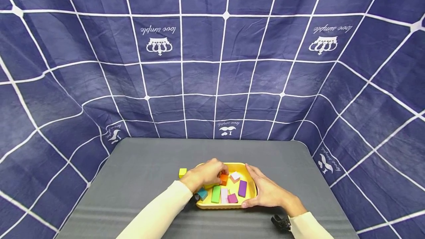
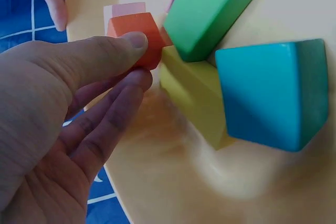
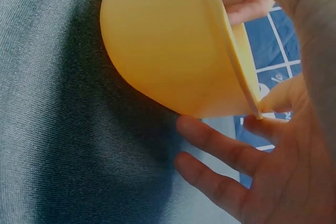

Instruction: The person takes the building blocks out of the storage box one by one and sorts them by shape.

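My left hand (image 1: 207, 172) reaches into a yellow plastic tray (image 1: 219, 206) and pinches an orange block (image 2: 134, 23) between thumb and fingers. Close by that block in the left wrist view lie a yellow block (image 2: 191, 90), a green block (image 2: 210, 14) and a blue block (image 2: 262, 95). At the tray's right end, my right hand (image 1: 270, 191) spans from the far corner to the near corner, gripping it with the thumb at the near rim. Its fingers (image 3: 226, 145) lie along the outer wall and rim in the right wrist view.
Inside the tray are also a pale pink cube (image 1: 235, 177), a purple block (image 1: 242, 188), a light pink block (image 1: 224, 195) and a magenta block (image 1: 232, 198). One yellow cube (image 1: 182, 173) sits outside, left of the tray, on the grey tabletop (image 1: 149, 158). Blue checked cloth (image 1: 199, 78) surrounds the table.
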